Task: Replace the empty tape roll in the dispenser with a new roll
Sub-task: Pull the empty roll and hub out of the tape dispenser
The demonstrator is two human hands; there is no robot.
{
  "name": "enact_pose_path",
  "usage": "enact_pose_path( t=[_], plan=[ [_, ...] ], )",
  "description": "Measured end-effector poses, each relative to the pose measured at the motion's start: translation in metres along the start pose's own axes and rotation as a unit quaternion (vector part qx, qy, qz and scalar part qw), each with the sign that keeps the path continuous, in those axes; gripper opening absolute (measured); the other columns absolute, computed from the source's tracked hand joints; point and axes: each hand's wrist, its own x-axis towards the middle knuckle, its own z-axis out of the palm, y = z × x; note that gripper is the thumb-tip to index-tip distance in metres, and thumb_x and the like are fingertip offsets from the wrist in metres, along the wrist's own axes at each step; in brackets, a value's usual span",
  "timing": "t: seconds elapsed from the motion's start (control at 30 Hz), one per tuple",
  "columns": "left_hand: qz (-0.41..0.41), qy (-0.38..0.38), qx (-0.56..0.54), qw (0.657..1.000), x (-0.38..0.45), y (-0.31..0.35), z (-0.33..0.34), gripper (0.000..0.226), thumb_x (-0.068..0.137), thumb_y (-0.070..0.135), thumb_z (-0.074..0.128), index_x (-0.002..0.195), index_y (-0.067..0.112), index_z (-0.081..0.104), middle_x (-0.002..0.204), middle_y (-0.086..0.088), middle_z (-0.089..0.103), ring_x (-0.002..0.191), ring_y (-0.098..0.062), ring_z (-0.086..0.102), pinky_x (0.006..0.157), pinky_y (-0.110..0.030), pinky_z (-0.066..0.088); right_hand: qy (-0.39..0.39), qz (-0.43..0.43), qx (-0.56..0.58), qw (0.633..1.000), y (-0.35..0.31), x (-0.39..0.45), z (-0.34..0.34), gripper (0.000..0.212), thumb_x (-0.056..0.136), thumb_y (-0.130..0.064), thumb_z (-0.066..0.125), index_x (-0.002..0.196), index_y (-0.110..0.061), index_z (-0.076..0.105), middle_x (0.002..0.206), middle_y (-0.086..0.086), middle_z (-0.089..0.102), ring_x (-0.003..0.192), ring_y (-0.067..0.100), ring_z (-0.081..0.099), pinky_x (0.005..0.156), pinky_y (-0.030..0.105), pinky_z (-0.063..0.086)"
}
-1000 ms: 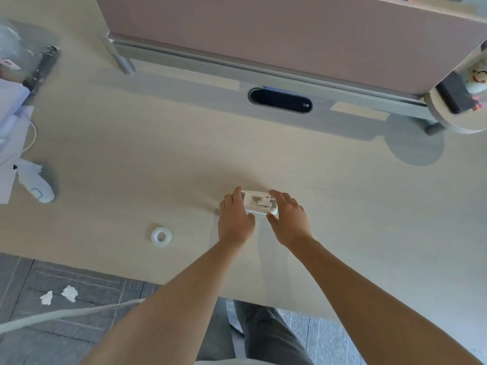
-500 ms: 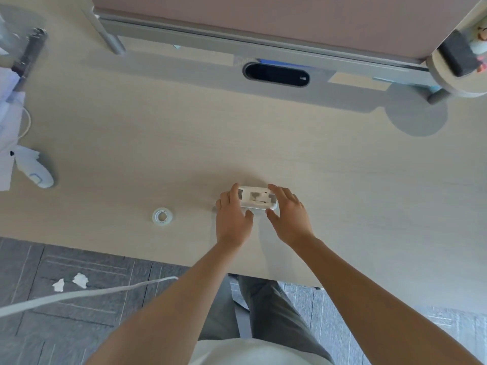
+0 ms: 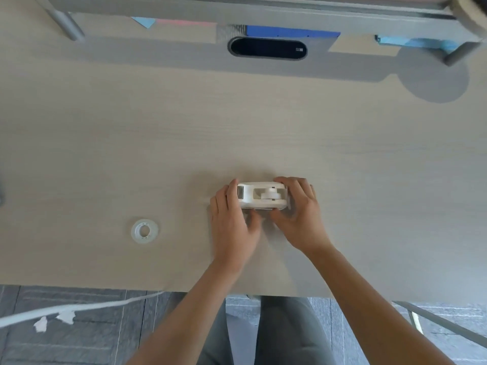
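A white tape dispenser point(image 3: 262, 195) lies on the pale wooden desk point(image 3: 237, 127), near its front edge. A small white core sits in the dispenser's slot. My left hand point(image 3: 233, 222) grips the dispenser's left end, by the cutter. My right hand point(image 3: 300, 214) wraps around its right end, thumb under the near side. A clear new tape roll point(image 3: 144, 231) lies flat on the desk, well to the left of my left hand and apart from it.
A dark oval cable opening point(image 3: 267, 47) sits at the desk's back, under a grey rail point(image 3: 237, 6) with slanted legs. The desk's front edge runs just below my wrists. A white cable point(image 3: 79, 308) crosses the grey floor at lower left.
The head camera has tilted down and closer, so the desk's left clutter has left the frame. Both hands stay on the dispenser, which now shows its open top more fully.
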Motion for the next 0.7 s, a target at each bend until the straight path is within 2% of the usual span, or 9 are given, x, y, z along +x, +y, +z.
enact_pose_path(
  t=[0.1,0.17,0.27,0.4,0.47,0.57,0.63,0.7],
  plan=[
    [0.023,0.021,-0.005,0.999,-0.004,-0.009,0.008,0.073,0.08,0.02,0.073,0.146,0.007,0.045,0.133,-0.011,0.057,0.126,-0.031,0.055,0.105,-0.046,0.047,0.031,-0.026,0.058,0.997,0.01,-0.006,0.011,0.058,0.075,-0.019,0.071,0.132,-0.021,0.061,0.132,-0.006,0.056,0.119,0.022,0.059,0.091,0.049,0.056],
    [0.036,0.033,-0.009,0.999,-0.007,-0.013,0.013,0.074,0.08,0.021,0.074,0.147,0.007,0.045,0.135,-0.01,0.057,0.126,-0.031,0.055,0.105,-0.046,0.047,0.053,-0.042,0.065,0.996,0.016,-0.011,0.016,0.058,0.076,-0.017,0.071,0.133,-0.024,0.06,0.128,-0.011,0.057,0.116,0.022,0.061,0.088,0.053,0.055],
    [0.051,0.043,-0.018,0.998,-0.01,-0.02,0.017,0.077,0.081,0.026,0.072,0.15,0.009,0.042,0.137,-0.01,0.057,0.125,-0.03,0.053,0.104,-0.047,0.048,0.072,-0.065,0.055,0.994,0.02,-0.016,0.02,0.06,0.077,-0.02,0.065,0.136,-0.028,0.058,0.115,-0.017,0.06,0.106,0.022,0.059,0.085,0.046,0.055],
    [0.074,0.064,-0.022,0.995,-0.013,-0.029,0.024,0.081,0.083,0.04,0.063,0.154,0.008,0.038,0.14,-0.011,0.055,0.125,-0.031,0.05,0.104,-0.045,0.047,0.084,-0.095,0.057,0.99,0.028,-0.019,0.026,0.07,0.076,-0.023,0.063,0.144,-0.036,0.048,0.114,-0.019,0.062,0.099,0.027,0.064,0.079,0.039,0.056],
    [0.079,0.069,-0.03,0.994,-0.019,-0.033,0.026,0.087,0.084,0.045,0.064,0.157,0.009,0.032,0.146,-0.01,0.052,0.131,-0.03,0.045,0.109,-0.044,0.044,0.084,-0.095,0.053,0.99,0.033,-0.024,0.03,0.069,0.079,-0.025,0.063,0.144,-0.036,0.045,0.119,-0.012,0.066,0.102,0.027,0.067,0.082,0.042,0.058],
    [0.096,0.058,-0.053,0.992,-0.035,-0.037,0.027,0.099,0.088,0.049,0.066,0.163,0.015,0.012,0.161,-0.006,0.038,0.141,-0.022,0.031,0.117,-0.04,0.034,0.09,-0.113,0.039,0.989,0.039,-0.032,0.032,0.062,0.084,-0.022,0.06,0.145,-0.029,0.047,0.126,-0.008,0.068,0.107,0.024,0.067,0.092,0.044,0.057],
    [0.136,0.056,-0.046,0.988,-0.049,-0.039,0.027,0.101,0.09,0.048,0.065,0.164,0.024,0.001,0.165,-0.006,0.031,0.146,-0.025,0.029,0.118,-0.041,0.031,0.089,-0.125,0.018,0.988,0.044,-0.036,0.033,0.062,0.09,-0.016,0.06,0.149,-0.025,0.046,0.131,-0.006,0.068,0.113,0.022,0.067,0.099,0.043,0.055],
    [0.171,0.042,-0.014,0.984,-0.057,-0.041,0.029,0.095,0.092,0.047,0.062,0.164,0.029,0.003,0.168,-0.01,0.025,0.15,-0.033,0.027,0.121,-0.046,0.032,0.086,-0.13,0.0,0.988,0.043,-0.036,0.031,0.064,0.093,-0.01,0.059,0.154,-0.024,0.043,0.137,-0.004,0.066,0.119,0.021,0.066,0.105,0.043,0.052]
  ],
)
